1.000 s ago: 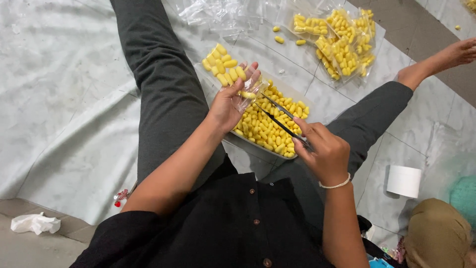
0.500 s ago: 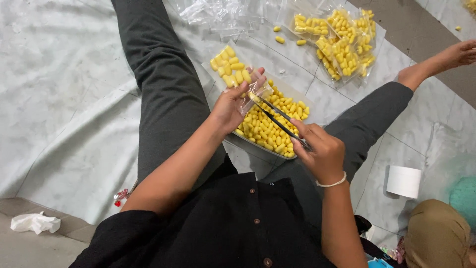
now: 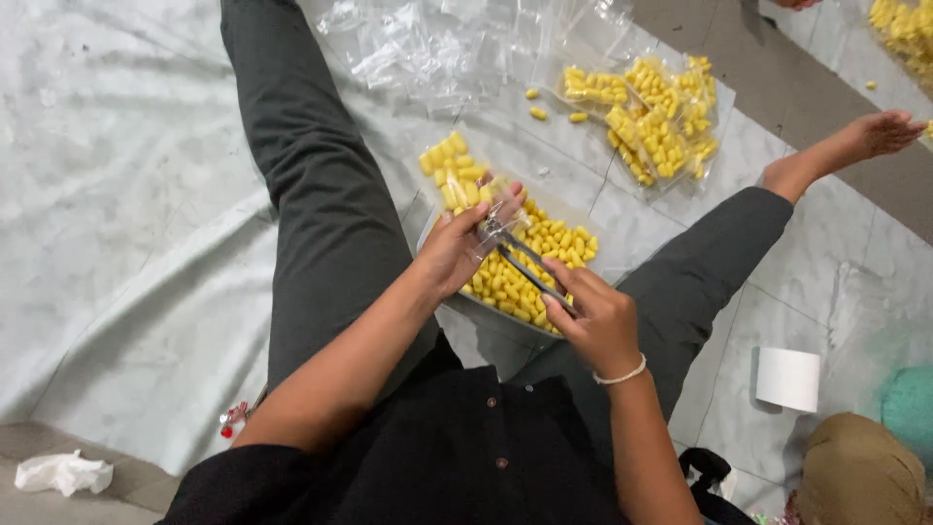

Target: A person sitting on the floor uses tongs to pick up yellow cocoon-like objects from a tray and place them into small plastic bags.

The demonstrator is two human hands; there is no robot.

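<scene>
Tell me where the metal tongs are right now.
In the head view, centre frame: the metal tongs are in the right hand, tips at the small clear bag in the left hand, over the tray of yellow pieces.

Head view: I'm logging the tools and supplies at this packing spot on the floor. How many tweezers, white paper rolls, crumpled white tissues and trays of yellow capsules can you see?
Tweezers, in the right hand: 1
White paper roll: 1
Crumpled white tissue: 1
Tray of yellow capsules, by the left hand: 1
Total: 4
</scene>
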